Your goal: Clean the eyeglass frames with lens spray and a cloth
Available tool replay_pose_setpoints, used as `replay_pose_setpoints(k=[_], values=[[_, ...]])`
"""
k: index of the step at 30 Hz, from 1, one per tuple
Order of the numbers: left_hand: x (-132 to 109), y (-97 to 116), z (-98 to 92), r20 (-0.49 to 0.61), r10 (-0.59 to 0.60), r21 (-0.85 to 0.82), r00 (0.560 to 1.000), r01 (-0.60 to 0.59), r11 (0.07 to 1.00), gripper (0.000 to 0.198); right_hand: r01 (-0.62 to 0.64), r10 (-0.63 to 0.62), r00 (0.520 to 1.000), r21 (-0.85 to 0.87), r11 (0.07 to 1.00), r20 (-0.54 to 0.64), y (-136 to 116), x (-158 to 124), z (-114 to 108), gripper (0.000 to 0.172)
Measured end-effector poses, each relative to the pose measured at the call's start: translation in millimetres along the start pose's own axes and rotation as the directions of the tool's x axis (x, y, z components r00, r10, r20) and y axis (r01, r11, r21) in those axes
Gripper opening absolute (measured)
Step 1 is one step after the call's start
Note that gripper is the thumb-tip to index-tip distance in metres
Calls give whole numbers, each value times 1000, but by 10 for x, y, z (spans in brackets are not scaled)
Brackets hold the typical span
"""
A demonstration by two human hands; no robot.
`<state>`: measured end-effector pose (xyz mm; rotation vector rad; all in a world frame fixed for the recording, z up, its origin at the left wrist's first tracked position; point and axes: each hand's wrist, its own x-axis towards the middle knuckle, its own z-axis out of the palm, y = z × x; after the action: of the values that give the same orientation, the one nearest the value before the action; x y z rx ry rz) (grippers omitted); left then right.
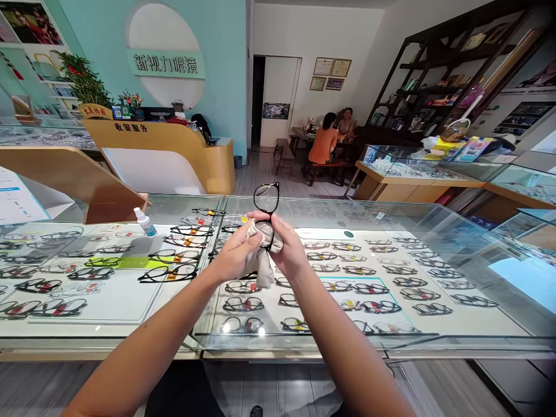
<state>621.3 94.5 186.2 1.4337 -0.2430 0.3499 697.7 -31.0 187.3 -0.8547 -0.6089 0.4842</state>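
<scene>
Above the glass counter I hold a pair of black-framed eyeglasses (266, 198), turned on end so that one lens stands up past my fingers. My left hand (238, 248) is closed on a pale beige cleaning cloth (263, 269), pressed with the thumb over the lower lens. My right hand (287, 246) grips the frame and part of the cloth from the other side. The cloth's loose end hangs below my hands. Some fingers are hidden behind the lens and cloth.
Rows of eyeglasses (245, 304) lie inside the glass display counter (295, 347). On its top at left stand a white spray bottle (145, 222), a row of eyeglasses (168, 272) and a wooden stand (65, 174). Two people (324, 145) sit at a table behind.
</scene>
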Motion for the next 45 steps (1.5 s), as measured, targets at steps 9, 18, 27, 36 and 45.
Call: replay_pose_setpoints(k=[9, 18, 27, 36, 45], values=[[-37, -23, 32, -88, 104, 235, 991, -81, 969, 53, -11, 9, 998, 23, 1000, 70, 71, -36, 80, 37], [-8, 26, 39, -187, 91, 205, 978, -51, 977, 63, 65, -52, 994, -138, 988, 97, 18, -22, 36, 39], [90, 5, -146, -203, -85, 47, 976, 97, 994, 71, 134, -120, 990, -249, 959, 71, -151, 11, -96, 37], [160, 57, -252, -247, -84, -47, 966, 74, 996, 71, 86, 50, 958, -452, 888, 282, -146, 56, -230, 38], [144, 135, -439, -31, -134, -30, 990, 133, 991, 56, 52, 59, 969, -430, 902, 241, -152, 31, -236, 38]])
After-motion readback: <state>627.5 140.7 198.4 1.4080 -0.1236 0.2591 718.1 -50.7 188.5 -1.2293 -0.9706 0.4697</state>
